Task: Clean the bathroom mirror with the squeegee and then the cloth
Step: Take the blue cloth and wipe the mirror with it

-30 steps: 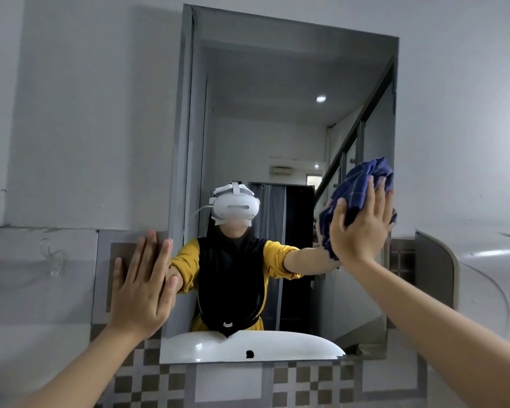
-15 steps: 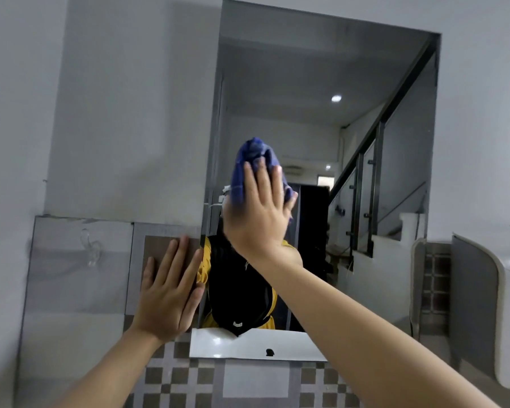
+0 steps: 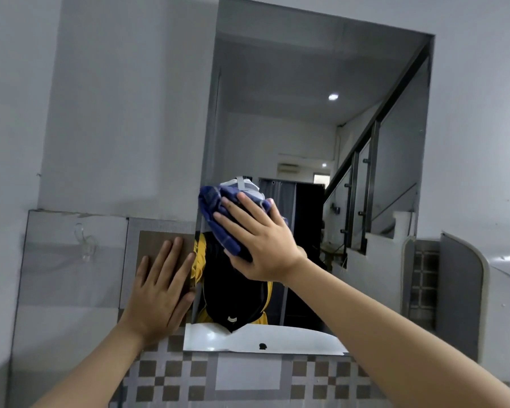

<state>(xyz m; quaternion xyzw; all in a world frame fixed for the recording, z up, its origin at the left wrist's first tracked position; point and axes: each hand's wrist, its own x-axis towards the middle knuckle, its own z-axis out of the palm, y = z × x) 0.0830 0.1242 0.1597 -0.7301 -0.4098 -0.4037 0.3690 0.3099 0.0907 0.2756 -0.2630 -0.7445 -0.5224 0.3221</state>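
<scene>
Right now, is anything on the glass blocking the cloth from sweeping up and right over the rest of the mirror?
Nothing visible does. The right hand presses the blue cloth flat near the mirror left edge; the glass above and to the right is bare. The left hand rests on the wall tile beside the mirror.

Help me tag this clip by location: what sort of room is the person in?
Most likely a home bathroom or washroom. A wall mirror hangs above patterned wall tiles, and it reflects a white washbasin. The right hand presses a blue cloth to the glass.
</scene>
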